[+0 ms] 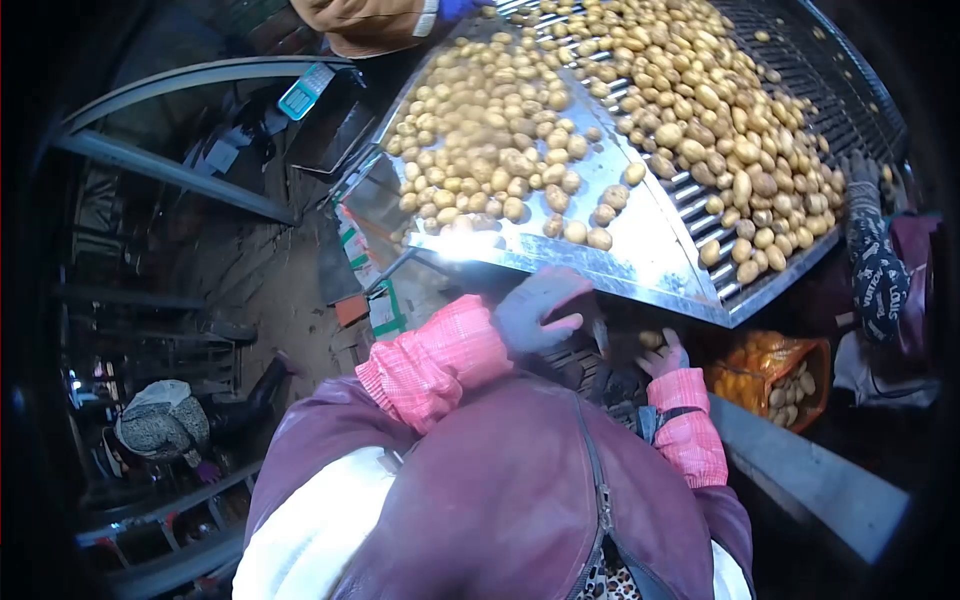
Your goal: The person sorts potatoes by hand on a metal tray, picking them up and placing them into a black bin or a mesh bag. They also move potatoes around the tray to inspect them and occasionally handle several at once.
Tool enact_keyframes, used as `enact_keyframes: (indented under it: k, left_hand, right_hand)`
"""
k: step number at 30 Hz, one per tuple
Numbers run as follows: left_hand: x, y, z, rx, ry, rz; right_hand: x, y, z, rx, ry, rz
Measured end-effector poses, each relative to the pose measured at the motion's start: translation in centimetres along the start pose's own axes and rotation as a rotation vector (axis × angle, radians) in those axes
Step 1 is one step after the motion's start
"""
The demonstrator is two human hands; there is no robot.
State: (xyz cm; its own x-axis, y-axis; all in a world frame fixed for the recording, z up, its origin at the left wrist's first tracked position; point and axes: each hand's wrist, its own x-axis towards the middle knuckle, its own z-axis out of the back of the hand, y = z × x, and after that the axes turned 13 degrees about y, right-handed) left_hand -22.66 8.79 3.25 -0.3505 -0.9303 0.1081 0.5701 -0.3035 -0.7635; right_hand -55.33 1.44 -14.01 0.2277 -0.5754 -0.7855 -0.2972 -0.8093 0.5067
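Just below the front edge of the metal tray point(640, 270), my gloved left hand point(540, 309) is held with its thumb and fingers apart and nothing between them. My gloved right hand point(668, 358) is lower and to the right, its fingers spread, beside a potato point(650, 340); whether it touches the potato I cannot tell. Many potatoes point(480, 130) lie on the tray, and more potatoes point(740, 150) are piled on the slatted belt point(690, 208) to its right.
An orange net bag point(740, 370) holding potatoes stands right of my right hand, above a grey metal beam point(810, 480). Co-workers' sleeves show at the top point(370, 25) and right point(875, 265). Another person point(165, 420) is at lower left, near metal railings. A teal-edged scale point(305, 92) is upper left.
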Motion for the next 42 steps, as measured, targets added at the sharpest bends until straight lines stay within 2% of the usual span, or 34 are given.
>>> enact_keyframes:
  k: [1, 3, 5, 6, 8, 10, 12, 13, 14, 17, 21, 22, 25, 26, 30, 33, 34, 36, 38, 40, 42]
  left_hand:
    - [-0.2, 0.4, 1.1, 0.036, -0.029, -0.001]
    - [-1.0, 3.8, 2.4, 0.227, -0.018, 0.152]
    - [0.0, 7.0, 5.9, 0.332, 0.013, 0.247]
    - [0.6, 8.8, 6.6, 0.445, -0.019, 0.295]
    - [1.6, 12.1, 7.8, 0.663, -0.074, 0.391]
    - [3.7, 13.2, 10.0, 0.721, 0.130, 0.485]
    - [5.1, 13.5, 12.2, 0.808, 0.310, 0.537]
    - [5.5, 13.4, 13.1, 0.758, 0.334, 0.566]
    - [5.9, 13.3, 13.9, 0.708, 0.359, 0.595]
    - [5.4, 13.2, 15.7, 0.603, 0.373, 0.692]
    - [2.0, 14.7, 17.5, 0.601, 0.323, 0.778]
    - [0.6, 15.5, 17.8, 0.561, 0.241, 0.696]
    - [-2.0, 16.5, 18.1, 0.683, 0.148, 0.736]
    - [-2.7, 16.8, 18.5, 0.711, 0.208, 0.776]
    - [-4.5, 17.3, 19.3, 0.567, 0.156, 1.032]
    - [-3.8, 19.0, 20.4, 0.711, -0.143, 0.765]
    - [-2.3, 20.0, 21.4, 0.667, -0.250, 0.639]
    - [0.8, 22.4, 23.1, 0.616, -0.322, 0.502]
    - [4.3, 25.7, 24.9, 0.751, -0.282, 0.545]
    - [7.7, 28.3, 27.6, 0.721, -0.152, 0.693]
    - [10.4, 27.9, 28.5, 0.683, 0.025, 0.842]
  right_hand:
    - [0.2, -0.3, 0.6, -0.100, 0.100, -0.003]
    - [0.4, -0.5, 1.2, -0.300, 0.293, -0.005]
    - [-7.0, 2.5, -5.6, -0.485, 0.373, -0.058]
    - [-7.8, 2.7, -6.3, -0.448, 0.457, -0.090]
    - [-9.9, 4.9, -9.5, -0.569, 0.557, 0.005]
    - [-11.4, 7.0, -13.3, -0.608, 0.594, 0.093]
    - [-9.4, 7.1, -15.2, -0.770, 0.448, 0.279]
    - [-8.6, 7.3, -16.1, -0.849, 0.373, 0.369]
    - [-8.1, 7.7, -17.0, -1.069, 0.288, 0.493]
    - [-7.4, 9.1, -19.7, -1.597, 0.135, 1.138]
    - [-4.1, 8.8, -18.9, -1.823, 0.004, 1.198]
    - [-3.9, 8.8, -19.0, -1.820, -0.014, 1.185]
    - [-3.7, 8.6, -18.7, -1.815, -0.051, 1.156]
    - [-3.5, 8.5, -18.3, -1.811, -0.049, 1.162]
    - [-3.5, 8.7, -18.6, -1.795, -0.025, 1.152]
    - [-3.5, 8.6, -18.5, -1.766, -0.018, 1.172]
    - [-3.5, 8.7, -18.4, -1.774, -0.012, 1.145]
    - [-3.6, 8.8, -18.4, -1.788, -0.002, 1.094]
    - [-3.7, 8.8, -18.8, -1.773, -0.029, 1.125]
    - [-4.1, 8.5, -19.1, -1.758, -0.054, 1.144]
    - [-4.5, 8.6, -19.5, -1.743, -0.079, 1.156]
